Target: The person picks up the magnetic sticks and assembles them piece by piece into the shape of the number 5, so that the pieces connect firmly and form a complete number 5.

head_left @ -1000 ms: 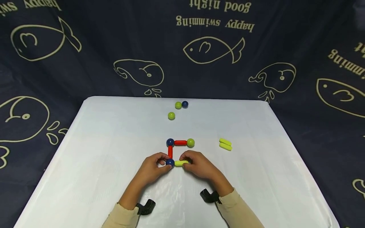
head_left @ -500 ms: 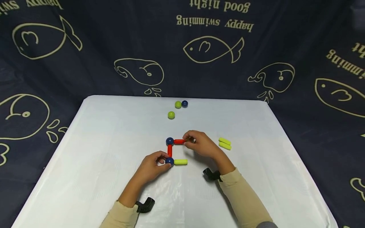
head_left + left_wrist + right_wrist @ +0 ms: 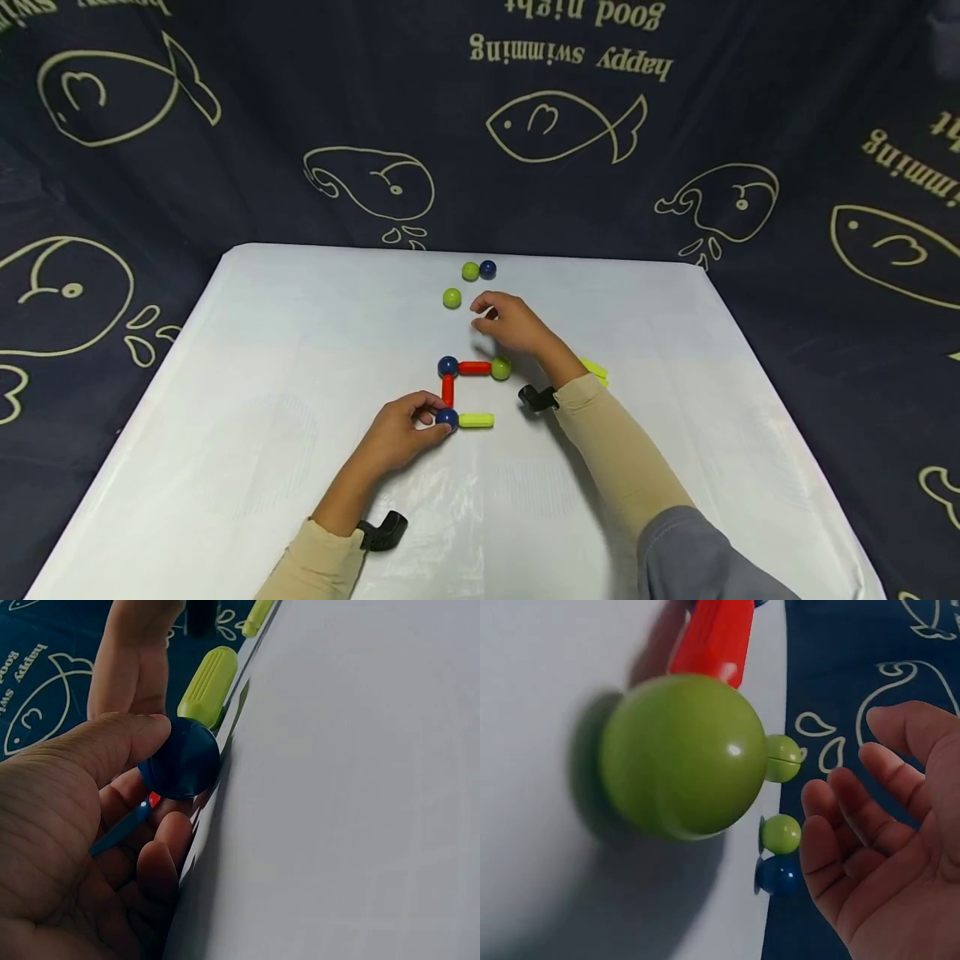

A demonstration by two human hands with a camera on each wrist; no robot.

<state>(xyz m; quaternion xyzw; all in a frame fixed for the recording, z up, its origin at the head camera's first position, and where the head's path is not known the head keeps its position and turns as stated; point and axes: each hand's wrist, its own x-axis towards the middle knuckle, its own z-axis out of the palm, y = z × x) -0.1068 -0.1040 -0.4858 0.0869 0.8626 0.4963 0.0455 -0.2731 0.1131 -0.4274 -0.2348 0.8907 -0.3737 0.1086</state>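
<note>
My left hand (image 3: 401, 429) pinches a dark blue ball (image 3: 184, 757) between thumb and fingers at the near corner of a magnetic stick-and-ball figure. From that ball a yellow-green stick (image 3: 476, 421) points right. A red stick (image 3: 447, 390) leads back to a second blue ball (image 3: 447, 367). Another red stick (image 3: 475, 368) runs right from there to a green ball (image 3: 682, 757). My right hand (image 3: 513, 323) is above the table behind the figure, fingers loosely bent with nothing between them. Just left of its fingertips lies a loose green ball (image 3: 452, 298).
Near the back edge of the white table (image 3: 315, 317), a green ball (image 3: 470, 271) lies beside a blue ball (image 3: 487, 269). Yellow-green sticks (image 3: 595, 367) lie on the right, partly hidden by my right forearm. A dark fish-print cloth (image 3: 570, 208) hangs behind.
My right hand has left the yellow-green stick, passed over the green ball at the red stick's end, and moved back toward the loose balls. My left hand stays on the blue ball.
</note>
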